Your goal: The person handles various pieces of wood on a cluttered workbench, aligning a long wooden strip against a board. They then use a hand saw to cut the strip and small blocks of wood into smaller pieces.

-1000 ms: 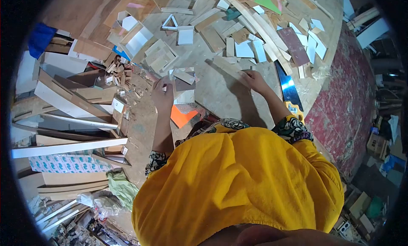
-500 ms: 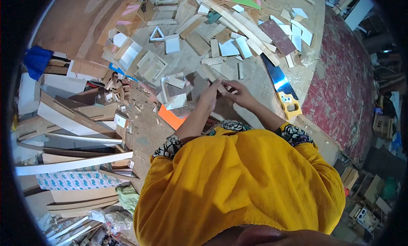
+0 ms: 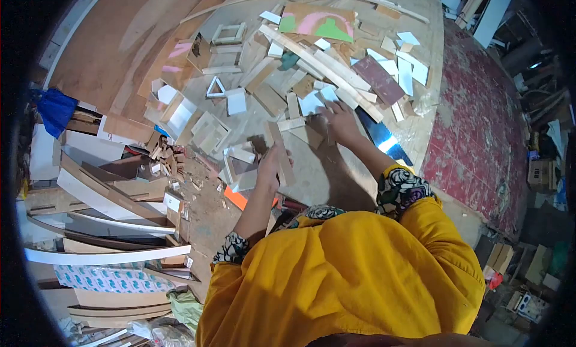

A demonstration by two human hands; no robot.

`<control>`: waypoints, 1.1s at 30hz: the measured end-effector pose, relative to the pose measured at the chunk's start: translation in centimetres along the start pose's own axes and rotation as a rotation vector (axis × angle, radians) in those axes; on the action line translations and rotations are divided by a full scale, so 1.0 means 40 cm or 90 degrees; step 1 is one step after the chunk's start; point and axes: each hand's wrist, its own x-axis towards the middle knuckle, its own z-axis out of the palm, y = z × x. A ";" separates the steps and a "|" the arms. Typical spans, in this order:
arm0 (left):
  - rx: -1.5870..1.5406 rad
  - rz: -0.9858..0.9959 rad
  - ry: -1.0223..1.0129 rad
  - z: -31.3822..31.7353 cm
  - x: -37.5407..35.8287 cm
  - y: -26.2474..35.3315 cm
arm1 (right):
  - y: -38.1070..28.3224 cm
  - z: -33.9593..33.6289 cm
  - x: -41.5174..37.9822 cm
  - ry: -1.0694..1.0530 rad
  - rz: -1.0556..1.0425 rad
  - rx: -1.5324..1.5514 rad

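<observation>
My left hand (image 3: 273,167) is closed around a flat strip of wood (image 3: 274,140), held upright above the worktable (image 3: 327,179). My right hand (image 3: 343,124) reaches forward over the scattered offcuts, fingers stretched out and apart. Its fingertips are by a white-faced wood piece (image 3: 310,103) and a small wooden block (image 3: 293,105); I cannot make out whether they touch. Just right of that forearm lies a handsaw (image 3: 378,134), its blade showing and its handle hidden by my sleeve. Beside my left hand is a small open frame of wood pieces (image 3: 239,161).
Long wood strips (image 3: 318,62) cross the far side near a dark red board (image 3: 379,80) and a green-and-pink painted panel (image 3: 318,22). A white triangle frame (image 3: 215,87) lies left of centre. Curved wooden parts (image 3: 108,255) are stacked at left, and an orange sheet (image 3: 236,198) is near my left forearm.
My hands, close together before, have moved apart. The left has come back and left with the wood strip; the right has gone forward to the offcuts, its sleeve now covering the saw handle.
</observation>
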 end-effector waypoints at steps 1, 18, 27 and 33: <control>0.001 0.007 -0.001 -0.005 0.003 -0.013 | -0.015 -0.008 0.023 0.029 -0.104 -0.168; 0.145 -0.092 0.024 0.029 0.077 -0.078 | 0.131 0.008 0.321 -0.084 -0.028 -0.211; 0.051 -0.081 -0.049 0.061 0.133 -0.069 | 0.220 -0.037 0.460 -0.180 0.012 -0.225; 0.053 -0.081 -0.094 0.073 0.158 -0.047 | 0.270 0.001 0.355 0.109 -0.005 -0.080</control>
